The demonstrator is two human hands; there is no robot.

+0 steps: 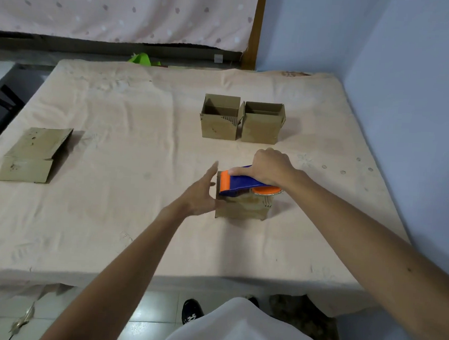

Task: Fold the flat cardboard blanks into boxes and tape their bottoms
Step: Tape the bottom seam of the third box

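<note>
The person stands at the near edge of a wide worktop [109, 228] covered in a pale peach cloth, both bare arms reaching out over it. In front of them sits a small brown cardboard box [242, 206], turned so that its closed face is uppermost. The right hand [269, 167] is clamped around the handle of a blue and orange tape dispenser [239, 184], which lies across the top of that box, orange end toward the left, its roll of tape at the right. The left hand [202, 192] is open, fingers spread and pointing away, its palm against the box's left side.

Farther back on the worktop, two finished brown cardboard boxes stand upright with their tops open, the left one [219, 118] and the right one [263, 123] just beside each other and seemingly touching. Well off to the left lies a flat brown cardboard blank [35, 155], unfolded, one flap creased toward the near side.

Behind the worktop hangs a pale pink spotted curtain [123, 8], and a light blue wall [408, 76] runs along the right. A dark shoe [192, 312] shows on the tiled floor below.
</note>
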